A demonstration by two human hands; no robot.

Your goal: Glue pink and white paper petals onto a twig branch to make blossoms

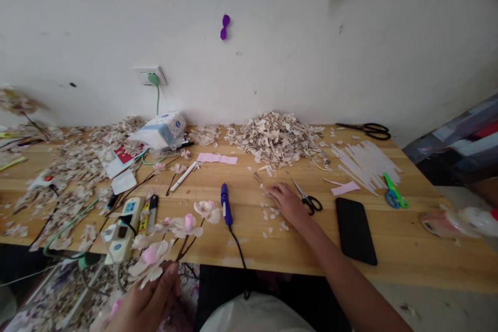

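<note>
My left hand (150,298) is at the lower left, below the table edge, with its fingers closed on the stems of an artificial flower branch (177,231) with pink and white blossoms. My right hand (288,202) rests on the wooden table (408,218) among small paper scraps (272,213), fingers curled down onto them; whether it holds one I cannot make out. Small black-handled scissors (309,199) lie right beside that hand. A purple glue pen (226,205) with a black cord lies between my hands.
A large heap of paper scraps (276,137) lies at the wall. A black phone (355,230), green-blue scissors (395,193), white strips (363,161), big black scissors (368,129), pink paper (217,158), a tissue pack (161,128) and a power strip (124,228) surround the work area.
</note>
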